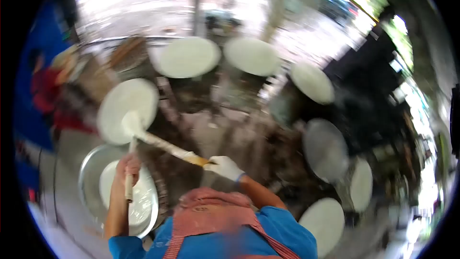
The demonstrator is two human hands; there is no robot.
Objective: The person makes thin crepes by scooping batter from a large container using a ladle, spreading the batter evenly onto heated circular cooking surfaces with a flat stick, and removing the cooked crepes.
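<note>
My left hand [127, 167], bare, is closed round an upright wooden handle [129, 192] above the rim of a metal basin. My right hand [224, 168], in a white glove, grips the yellowish end of a long wooden stick [175, 150] coated with white. Both tools meet at a white-covered head [132, 123] over the near edge of a round white surface [122, 98]. Blur hides which tool the head belongs to. Below my left hand, the metal basin [86, 175] holds white liquid [141, 204].
More round white-topped stands curve around me, including one ahead [189, 57], one beside it [251, 56] and one at right [312, 82]. A greyish disc [326, 150] sits farther right. At left, a person in red [45, 88] is near a blue sheet [36, 52].
</note>
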